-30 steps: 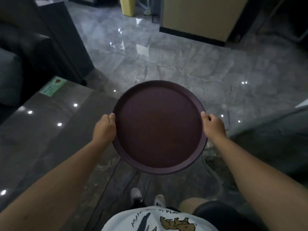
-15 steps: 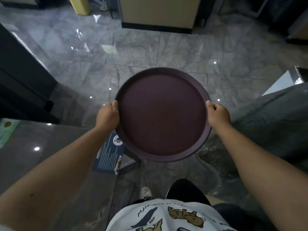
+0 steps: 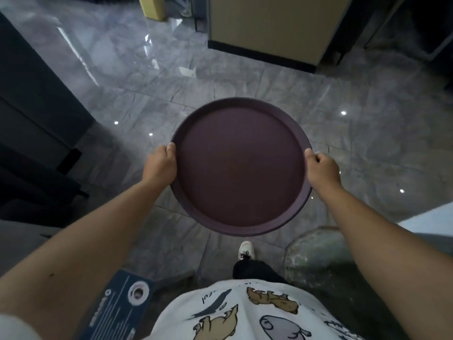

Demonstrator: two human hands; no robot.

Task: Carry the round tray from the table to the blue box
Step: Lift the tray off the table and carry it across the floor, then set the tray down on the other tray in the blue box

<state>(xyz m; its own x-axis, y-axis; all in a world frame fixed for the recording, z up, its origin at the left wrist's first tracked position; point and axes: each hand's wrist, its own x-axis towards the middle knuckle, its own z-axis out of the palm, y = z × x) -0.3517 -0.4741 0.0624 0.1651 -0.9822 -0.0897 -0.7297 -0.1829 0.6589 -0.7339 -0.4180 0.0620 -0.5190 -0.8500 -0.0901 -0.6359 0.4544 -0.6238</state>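
A round dark maroon tray [image 3: 241, 168] hangs level in front of me, above the grey marble floor. It carries nothing. My left hand [image 3: 160, 165] grips its left rim, thumb on top and fingers under. My right hand [image 3: 322, 168] grips the right rim the same way. No blue box shows in this view.
A beige cabinet with a black base [image 3: 269, 28] stands ahead. Dark furniture [image 3: 36, 114] lines the left side. A yellow bin [image 3: 153, 7] is at the top. A round stone base [image 3: 316, 253] and a pale surface [image 3: 431, 224] lie to my right. A blue printed card [image 3: 117, 307] sits low left.
The glossy table has slid out of view behind me on the left; open floor now lies under the tray. The beige cabinet has come nearer. Both hands keep their grip.
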